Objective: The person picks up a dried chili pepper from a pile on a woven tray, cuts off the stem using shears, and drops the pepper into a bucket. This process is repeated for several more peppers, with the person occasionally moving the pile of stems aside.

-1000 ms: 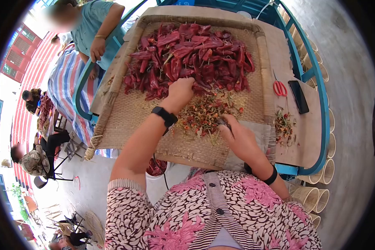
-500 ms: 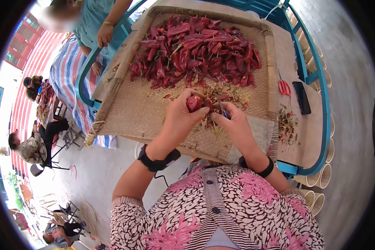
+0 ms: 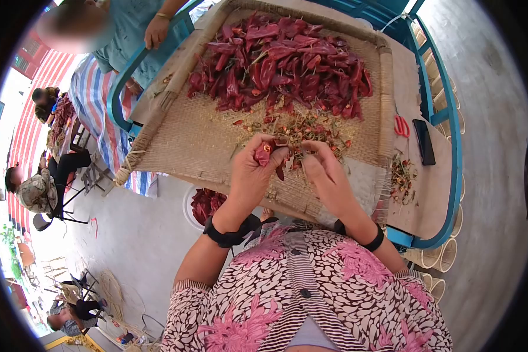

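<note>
My left hand (image 3: 253, 173) is closed around dried red chili peppers (image 3: 264, 154), their wrinkled skins showing between thumb and fingers. Close by on the right, my right hand (image 3: 328, 176) has its thumb and fingers bent together; whatever they pinch is hidden. Both hands hover over the near part of a woven tray (image 3: 176, 146). Beyond them lies a large heap of dried red chilies (image 3: 281, 64). Loose stems and seeds (image 3: 320, 130) are scattered between the heap and my fingers.
Red-handled scissors (image 3: 401, 126), a black phone (image 3: 423, 142) and a small stem pile (image 3: 403, 179) lie right of the tray. A blue metal rail (image 3: 452, 176) borders the surface. Below left stands a container of red chilies (image 3: 207, 205). A person's hand (image 3: 156, 31) rests on the rail.
My hands have moved slightly apart, and the right fingers have drawn away from the peppers. The view has shifted, bringing the container of chilies below into sight.
</note>
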{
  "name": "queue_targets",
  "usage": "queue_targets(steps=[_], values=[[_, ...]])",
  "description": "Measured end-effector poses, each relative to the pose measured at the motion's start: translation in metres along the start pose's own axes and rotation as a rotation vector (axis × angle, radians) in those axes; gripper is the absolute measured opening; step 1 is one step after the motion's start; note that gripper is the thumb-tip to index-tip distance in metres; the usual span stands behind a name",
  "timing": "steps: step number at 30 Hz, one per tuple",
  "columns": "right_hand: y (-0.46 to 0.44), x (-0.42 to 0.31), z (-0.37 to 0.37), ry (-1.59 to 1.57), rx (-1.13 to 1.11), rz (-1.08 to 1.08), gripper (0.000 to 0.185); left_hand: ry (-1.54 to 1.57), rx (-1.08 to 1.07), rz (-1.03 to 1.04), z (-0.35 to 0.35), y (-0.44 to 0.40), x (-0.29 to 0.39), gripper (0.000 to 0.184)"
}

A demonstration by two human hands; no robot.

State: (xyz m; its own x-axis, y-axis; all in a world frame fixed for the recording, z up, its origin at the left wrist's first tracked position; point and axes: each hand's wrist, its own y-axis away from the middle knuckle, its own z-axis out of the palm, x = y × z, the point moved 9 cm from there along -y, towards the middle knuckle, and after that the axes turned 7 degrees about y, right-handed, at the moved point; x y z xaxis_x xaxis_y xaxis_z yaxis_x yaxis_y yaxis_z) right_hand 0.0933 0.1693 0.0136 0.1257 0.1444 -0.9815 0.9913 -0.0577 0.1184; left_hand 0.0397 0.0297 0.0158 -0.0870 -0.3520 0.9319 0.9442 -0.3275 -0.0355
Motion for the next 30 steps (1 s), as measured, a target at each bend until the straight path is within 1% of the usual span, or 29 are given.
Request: queue_targets(steps=[3, 4, 6, 7, 10, 12, 15, 19, 21, 24, 25, 28, 30], values=[[0.008, -0.016, -0.007, 0.317, 0.04, -0.165, 0.033, -0.102, 0.048, -0.007, -0.008, 0.005, 0.003, 0.015], [0.011, -0.022, -0.007, 0.422, 0.053, -0.226, 0.035, -0.172, 0.041, 0.045, -0.008, 0.006, 0.006, 0.015], [0.014, -0.029, -0.006, 0.495, 0.082, -0.315, 0.037, -0.312, 0.023, 0.147, -0.004, 0.008, 0.01, 0.015], [0.016, -0.032, -0.006, 0.53, 0.098, -0.361, 0.038, -0.329, 0.02, 0.149, -0.002, 0.009, 0.011, 0.016], [0.015, -0.028, -0.007, 0.531, 0.082, -0.336, 0.037, -0.377, 0.003, 0.166, 0.007, 0.012, 0.017, 0.016], [0.019, -0.031, -0.009, 0.488, 0.092, -0.382, 0.038, -0.4, -0.02, 0.184, 0.01, 0.013, 0.019, 0.017], [0.023, -0.033, -0.01, 0.481, 0.092, -0.402, 0.038, -0.328, -0.057, 0.26, 0.013, 0.01, 0.021, 0.017], [0.023, -0.034, -0.011, 0.439, 0.065, -0.406, 0.04, -0.28, -0.088, 0.202, 0.014, 0.01, 0.017, 0.018], [0.022, -0.029, -0.012, 0.378, 0.036, -0.34, 0.041, -0.222, -0.117, 0.163, 0.018, 0.01, 0.02, 0.018], [0.021, -0.02, -0.014, 0.283, -0.018, -0.217, 0.042, -0.063, -0.139, 0.044, 0.017, 0.008, 0.011, 0.019], [0.02, -0.016, -0.013, 0.251, -0.038, -0.173, 0.042, -0.077, -0.14, 0.058, 0.017, 0.007, 0.011, 0.019], [0.022, -0.029, -0.017, 0.437, 0.063, -0.333, 0.041, -0.138, -0.148, 0.128, 0.019, 0.005, 0.013, 0.02], [0.022, -0.033, -0.018, 0.552, 0.097, -0.371, 0.04, -0.208, -0.161, 0.212, 0.02, 0.004, 0.019, 0.021]])
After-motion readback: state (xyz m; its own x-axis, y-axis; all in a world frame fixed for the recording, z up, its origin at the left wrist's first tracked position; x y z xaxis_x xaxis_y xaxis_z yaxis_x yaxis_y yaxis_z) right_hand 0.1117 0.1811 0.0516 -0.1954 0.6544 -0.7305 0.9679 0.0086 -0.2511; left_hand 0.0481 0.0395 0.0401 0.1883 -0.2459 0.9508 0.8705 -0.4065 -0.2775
